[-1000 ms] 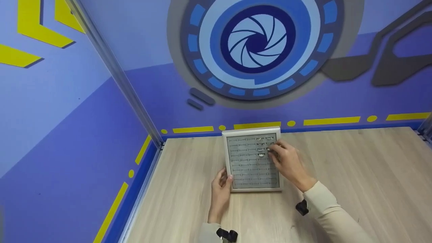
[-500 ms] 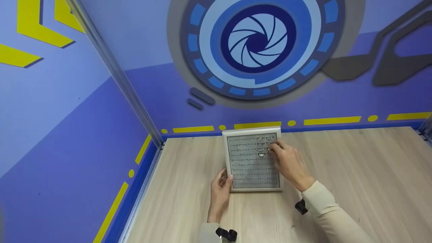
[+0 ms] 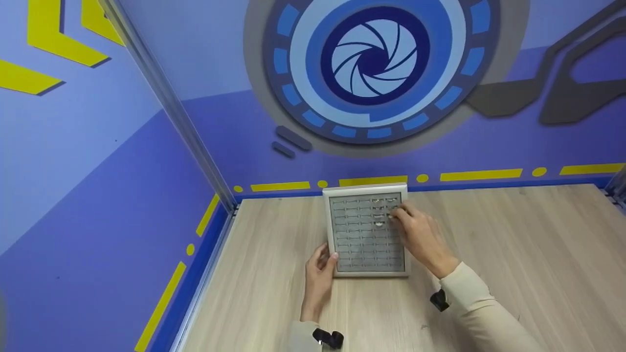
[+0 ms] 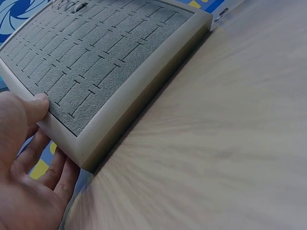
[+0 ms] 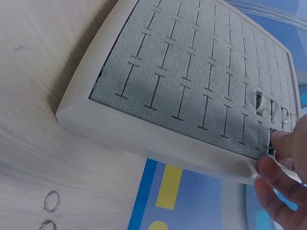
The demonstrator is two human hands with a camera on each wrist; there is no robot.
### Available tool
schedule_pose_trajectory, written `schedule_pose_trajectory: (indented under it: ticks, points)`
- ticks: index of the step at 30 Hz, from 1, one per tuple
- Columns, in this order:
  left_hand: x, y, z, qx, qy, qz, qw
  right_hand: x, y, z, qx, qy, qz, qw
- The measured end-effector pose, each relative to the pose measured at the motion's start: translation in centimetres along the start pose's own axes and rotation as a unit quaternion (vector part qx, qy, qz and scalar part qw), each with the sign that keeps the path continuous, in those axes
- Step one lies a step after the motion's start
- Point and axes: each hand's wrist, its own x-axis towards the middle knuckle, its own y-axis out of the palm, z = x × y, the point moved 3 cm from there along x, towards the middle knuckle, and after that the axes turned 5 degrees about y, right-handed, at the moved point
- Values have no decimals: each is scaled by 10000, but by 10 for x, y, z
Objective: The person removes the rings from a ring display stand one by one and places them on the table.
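Observation:
A ring display tray [image 3: 367, 234] with a pale frame and grey slotted padding stands tilted back on the table. Its lower left edge is held by my left hand [image 3: 320, 281]; in the left wrist view the thumb [image 4: 36, 109] lies on the frame's front and the fingers are behind. My right hand [image 3: 423, 239] is at the upper right column, pinching a ring [image 3: 390, 215] at a slot; the fingertips mostly hide it. Several silver rings [image 3: 378, 216] sit in the top slots of the two right columns, clearer in the right wrist view as a wide band [image 5: 261, 104].
Two loose rings lie on the wooden table in the right wrist view: a thin one [image 5: 52, 201] and a patterned one [image 5: 48, 224] near the bottom edge. Behind the tray rises a blue printed wall [image 3: 210, 132], with a metal corner post [image 3: 168, 105] at left.
The right hand's fingers have drawn in slightly at the same slot. The tray and left hand have stayed practically where they were.

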Motion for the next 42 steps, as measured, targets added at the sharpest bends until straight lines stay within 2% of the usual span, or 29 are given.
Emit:
schedule_pose_trajectory:
  ticks: [9,19,26,32,42]
  points:
    - [-1,0,1,-118,-58,-35,9999,-2,-2,-1,-64,-5,103,9999]
    - [-2,3,-1,114,-37,73,9999,-6,-5,-3,-51,-215,-89,9997]
    - [-2,4,-1,113,14,108,9999,-9,-9,-3,-79,-329,-107,9994]
    - [-1,4,0,93,-87,38,9999,-10,-16,-5,-196,-288,-146,9993]
    - [0,0,1,72,-92,-11,9999,-18,-25,-11,78,-417,-278,9987]
